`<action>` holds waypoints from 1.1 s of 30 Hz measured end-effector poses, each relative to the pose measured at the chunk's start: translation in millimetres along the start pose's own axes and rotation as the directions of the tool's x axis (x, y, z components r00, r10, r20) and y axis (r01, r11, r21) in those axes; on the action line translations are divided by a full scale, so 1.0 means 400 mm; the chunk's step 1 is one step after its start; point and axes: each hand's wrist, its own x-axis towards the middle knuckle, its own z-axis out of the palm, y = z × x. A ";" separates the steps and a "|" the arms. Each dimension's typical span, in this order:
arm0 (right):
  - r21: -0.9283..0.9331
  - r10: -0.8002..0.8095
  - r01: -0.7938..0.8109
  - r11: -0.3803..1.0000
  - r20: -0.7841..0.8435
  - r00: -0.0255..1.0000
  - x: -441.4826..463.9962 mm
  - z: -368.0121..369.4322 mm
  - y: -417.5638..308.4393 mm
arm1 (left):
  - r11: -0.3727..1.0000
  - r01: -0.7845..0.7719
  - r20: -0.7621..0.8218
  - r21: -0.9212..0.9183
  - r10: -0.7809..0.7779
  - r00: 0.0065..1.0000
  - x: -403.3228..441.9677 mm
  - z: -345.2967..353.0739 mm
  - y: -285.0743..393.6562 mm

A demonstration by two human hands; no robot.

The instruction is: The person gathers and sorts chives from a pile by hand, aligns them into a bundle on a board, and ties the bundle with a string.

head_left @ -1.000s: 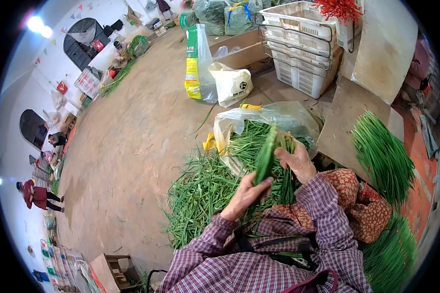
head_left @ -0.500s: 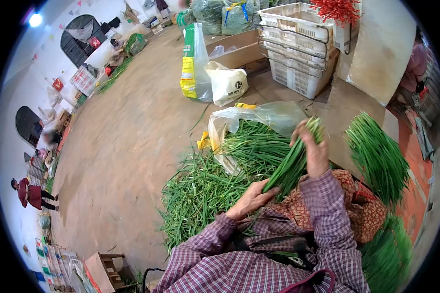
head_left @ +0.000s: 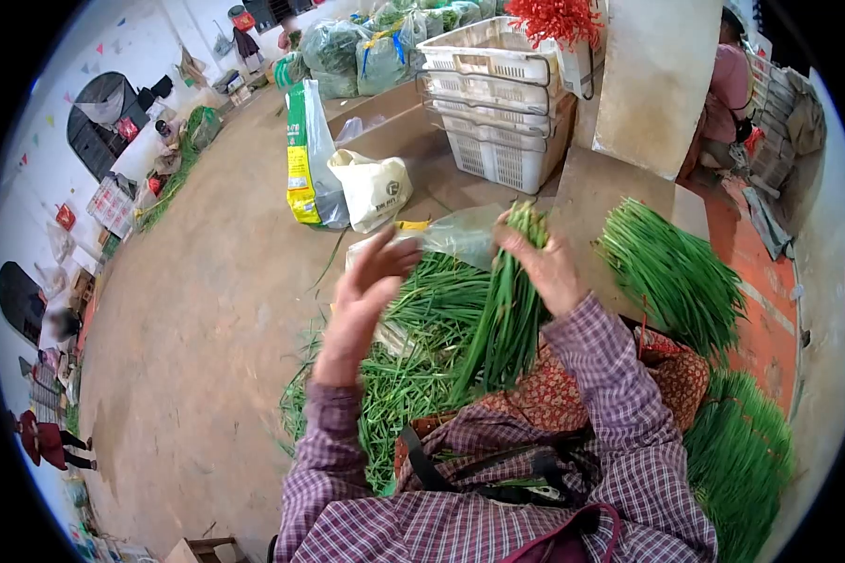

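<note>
My right hand [head_left: 546, 267] grips a bunch of long green stalks [head_left: 505, 324] near its pale ends, and the leafy part hangs down over my lap. My left hand [head_left: 359, 300] is raised to the left of the bunch, empty, with its fingers apart. Below and between my hands, loose green stalks [head_left: 399, 375] lie in a wide heap. More stalks rest on a clear plastic bag [head_left: 468, 235] behind the heap. To the right, a neat bundle of stalks [head_left: 671, 272] lies on a brown board [head_left: 582, 202].
Stacked white crates [head_left: 498, 141] stand ahead, with red ties [head_left: 556, 21] above them. A cream bag [head_left: 371, 188] and a green-yellow bag [head_left: 302, 159] are left of them. Another green bundle [head_left: 737, 460] lies at lower right. One person [head_left: 728, 84] is at upper right, another [head_left: 47, 439] far left.
My left hand has let go of the bunch and risen to the left with its fingers spread. The bunch now hangs from my right hand. The view has turned to the right.
</note>
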 end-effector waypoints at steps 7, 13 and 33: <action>-0.093 -0.047 0.047 0.995 0.005 0.999 -0.057 0.039 -0.011 | 0.829 0.386 0.236 -0.405 -0.313 0.920 0.021 0.223 -0.124; -0.415 0.100 -0.001 0.910 0.218 0.971 0.001 -0.017 0.006 | 0.666 0.474 0.284 -0.576 -0.381 0.880 0.005 0.231 -0.145; -0.679 -0.078 0.178 0.712 0.175 0.981 -0.157 0.047 -0.049 | 0.503 0.324 0.069 -0.801 -0.461 0.885 -0.005 0.199 -0.168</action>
